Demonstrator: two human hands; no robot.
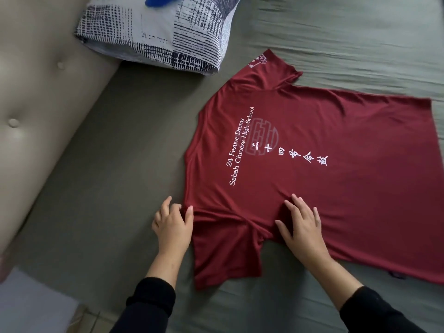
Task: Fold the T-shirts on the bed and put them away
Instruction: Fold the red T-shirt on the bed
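While the dark red printed T-shirt [312, 145] lies spread flat beyond both hands, folding is just starting. Left hand [171, 222] pinches its shoulder edge; right hand [301, 227] presses open-palmed beside the near sleeve [225, 255], which probably folds inward next.

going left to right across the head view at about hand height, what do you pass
beige tufted headboard → bare olive-green bedsheet → left hand → right hand → hem end of the dark red printed T-shirt

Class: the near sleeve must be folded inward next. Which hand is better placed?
Probably the left hand: it pinches the T-shirt at the shoulder seam, while the right hand lies flat on it.
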